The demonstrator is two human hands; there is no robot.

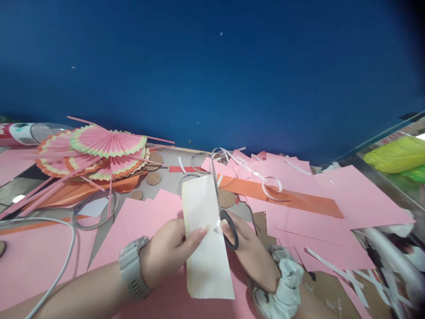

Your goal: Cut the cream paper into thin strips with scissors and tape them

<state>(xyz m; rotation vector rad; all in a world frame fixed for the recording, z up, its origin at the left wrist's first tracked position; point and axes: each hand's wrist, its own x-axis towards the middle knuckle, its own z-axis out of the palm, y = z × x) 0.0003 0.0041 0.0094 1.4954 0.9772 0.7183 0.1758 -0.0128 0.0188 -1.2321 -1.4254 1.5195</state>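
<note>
- The left hand [169, 248], a grey watch [133, 268] on its wrist, was closed in a pinch on the left edge of a cream paper strip [206, 239], thumb lying on top of the sheet.
- The right hand [249, 250], a grey scrunchie [282, 283] round its wrist, gripped a pair of scissors [221, 208]; the thumb sat through the black handle loop, and the blades ran up along the strip's right edge.
- The cream paper strip stood upright between the two hands, its lower end over pink paper sheets [139, 221] spread across the counter [166, 164].
- A grey cable [68, 248] curved over the pink sheets at the left.
- Beyond the hands lay an orange paper strip [285, 199] with curled white paper trimmings [270, 186] on it, and more pink sheets to the right.
- Small brown card discs [153, 178] lay near the middle of the counter.
- At the far left, pleated pink paper fans [106, 146] were stacked, thin pink sticks pointing out from them.
- A blue wall [212, 66] rose behind the counter.
</note>
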